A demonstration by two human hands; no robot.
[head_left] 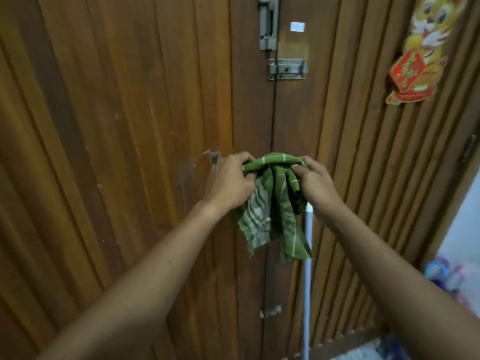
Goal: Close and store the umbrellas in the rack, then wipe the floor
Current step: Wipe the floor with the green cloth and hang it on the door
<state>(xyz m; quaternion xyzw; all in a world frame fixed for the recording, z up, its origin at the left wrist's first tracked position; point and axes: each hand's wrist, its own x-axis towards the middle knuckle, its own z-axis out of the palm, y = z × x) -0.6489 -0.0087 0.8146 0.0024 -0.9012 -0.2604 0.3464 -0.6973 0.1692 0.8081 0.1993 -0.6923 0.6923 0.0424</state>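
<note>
A green cloth with pale stripes (272, 211) hangs bunched between both hands in front of a brown wooden double door (117, 126). My left hand (228, 183) grips the cloth's upper left edge. My right hand (317, 183) pinches its upper right edge, thumb on top. The rest of the cloth droops below the hands. No umbrella or rack shows in this view.
A white pole (307, 281) leans upright against the door just below my right hand. Metal bolts (287, 69) sit on the door's centre seam. A yellow and red paper decoration (420, 53) hangs at the upper right. Blurred colourful objects (444, 276) lie low at the right.
</note>
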